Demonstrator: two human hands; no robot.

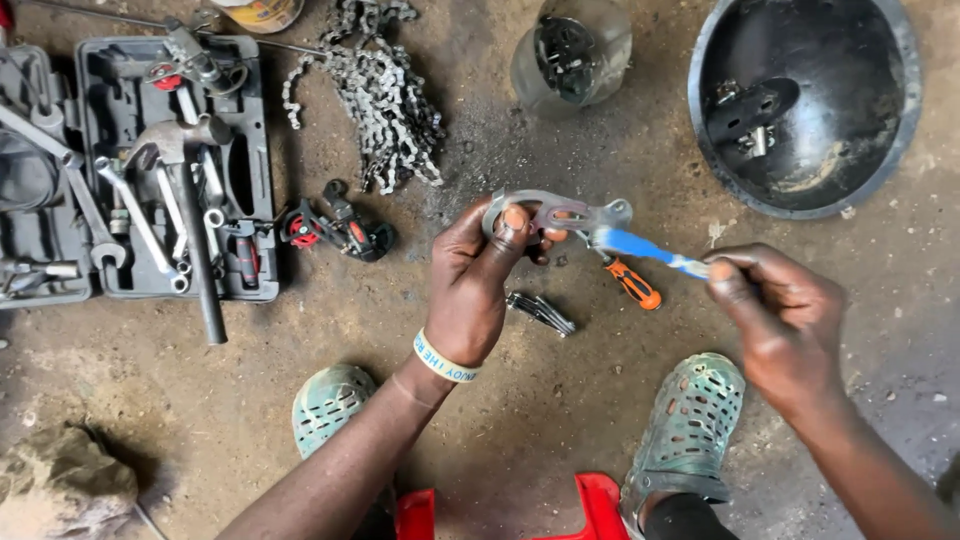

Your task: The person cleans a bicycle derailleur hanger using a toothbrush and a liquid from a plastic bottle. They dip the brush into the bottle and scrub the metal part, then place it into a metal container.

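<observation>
Derailleur cage plate (556,213), a thin, flat piece of grey metal with a rounded end and cut-outs, is held above a dirt workshop floor (520,420) between the person's two green perforated clogs (690,420). The left hand (470,285), a pale printed wristband (445,358) on its wrist, is closed on the plate's rounded end, thumb pressed flat on its face and fingers curled behind. The right hand (780,315) is closed on the handle of a blue-and-white toothbrush (645,250), whose head meets the plate's far end. By the look of it the plate is light and rigid, probably greasy and slick, with thin edges; the broad rounded end, pinched face to back as here, appears the surest hold. Directly beneath it on the ground lie an orange-handled screwdriver (632,284) and a small set of folded hex keys (540,312). Farther left sits a black rear derailleur body with red pulley wheels (335,230), and beyond that a bicycle chain (380,95) lies heaped. An open grey tool case (130,165) at far left holds spanners and a hammer (190,200). At top, a cut clear plastic bottle (570,55) holds small parts, and a black round basin (805,100) at upper right contains a few metal pieces. A red stool edge (605,505) shows at the bottom.
</observation>
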